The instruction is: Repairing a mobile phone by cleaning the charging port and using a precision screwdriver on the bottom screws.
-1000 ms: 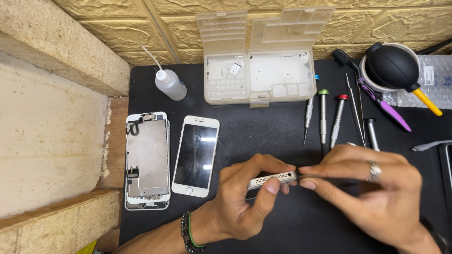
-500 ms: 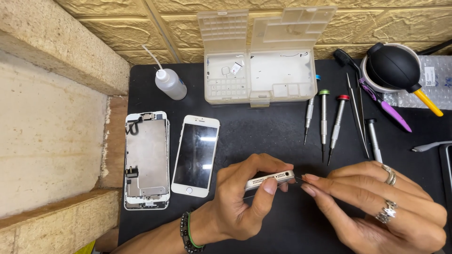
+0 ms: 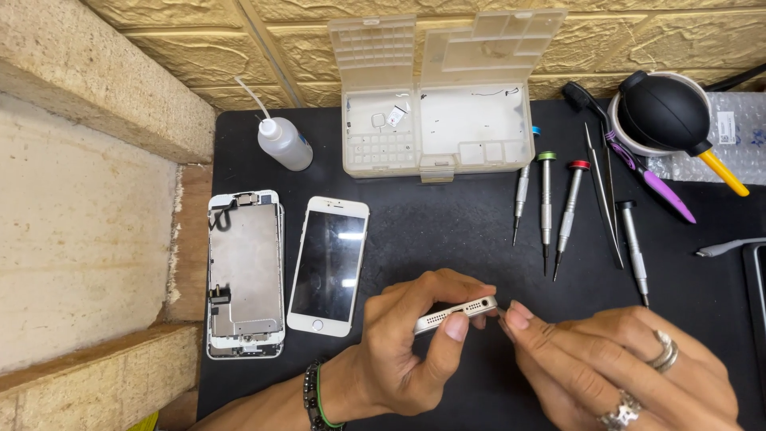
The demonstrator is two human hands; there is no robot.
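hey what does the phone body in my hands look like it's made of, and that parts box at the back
Phone body, held by the left hand: probably metal with a matte silver finish, judging by the drilled edge holes. Parts box: likely translucent, milky plastic; moulded compartments show through its open lid.

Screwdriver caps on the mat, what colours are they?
In the head view, one screwdriver has a green cap, its neighbour a red cap.
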